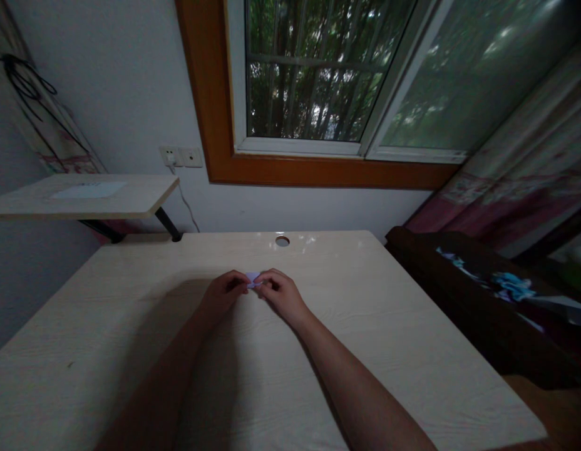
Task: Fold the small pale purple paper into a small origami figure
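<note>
The left hand (222, 292) is pinching one side of a small purple paper (253, 275), with its finger and thumb closed on the edge. The right hand (282, 294) is pinching the other side the same way, so both hands are gripping it and their fingertips are almost meeting. The paper is sitting between them, over the far part of the pale wooden desk (365, 351), on my side of the round hole (282, 241). I can't tell if it is touching the desk or hanging just above it.

The paper is looking folded to me, so I think some folding is already done. The fingers are hiding a lot, so I can't tell how many folds are there or what is left. Both hands are busy with it, so I'm guessing it isn't finished.

On the left, a shelf (22, 203) is standing on the desk, and a white sheet (88, 190) is lying on top. A white cord (188, 205) is hanging from the wall sockets (181, 156). Behind the desk, a window (412, 106) is showing green trees (300, 100). On the right, a curtain (511, 150) is hanging by some dark brown furniture (434, 300).
</note>
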`<state>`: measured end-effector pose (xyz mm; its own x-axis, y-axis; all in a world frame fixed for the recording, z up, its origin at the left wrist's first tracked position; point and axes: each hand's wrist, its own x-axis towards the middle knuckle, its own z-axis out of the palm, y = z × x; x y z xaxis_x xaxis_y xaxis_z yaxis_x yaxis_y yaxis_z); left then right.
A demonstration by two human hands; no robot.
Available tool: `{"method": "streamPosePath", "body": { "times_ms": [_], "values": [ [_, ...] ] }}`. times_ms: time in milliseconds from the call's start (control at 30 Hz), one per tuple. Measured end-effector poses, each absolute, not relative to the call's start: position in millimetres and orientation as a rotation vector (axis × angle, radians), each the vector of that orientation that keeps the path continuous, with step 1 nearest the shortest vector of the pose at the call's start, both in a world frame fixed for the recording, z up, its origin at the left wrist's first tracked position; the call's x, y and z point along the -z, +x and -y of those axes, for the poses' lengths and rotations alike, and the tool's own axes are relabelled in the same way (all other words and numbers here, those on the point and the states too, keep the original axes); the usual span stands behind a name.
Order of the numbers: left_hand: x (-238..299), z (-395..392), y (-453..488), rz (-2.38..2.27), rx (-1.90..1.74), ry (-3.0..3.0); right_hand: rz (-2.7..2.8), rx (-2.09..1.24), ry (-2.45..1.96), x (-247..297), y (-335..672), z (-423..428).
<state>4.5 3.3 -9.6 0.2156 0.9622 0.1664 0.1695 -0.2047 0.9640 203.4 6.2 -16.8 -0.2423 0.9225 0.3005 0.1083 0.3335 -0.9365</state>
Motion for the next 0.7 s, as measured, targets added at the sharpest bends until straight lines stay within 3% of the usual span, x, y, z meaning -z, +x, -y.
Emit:
{"method": "streamPosePath", "body": {
  "times_ms": [700],
  "values": [
    [7.4,-0.1,5.9,-1.071,-1.149,1.580,1.590,-0.996,-0.917,13.1,203.7,-4.9]
  ]
}}
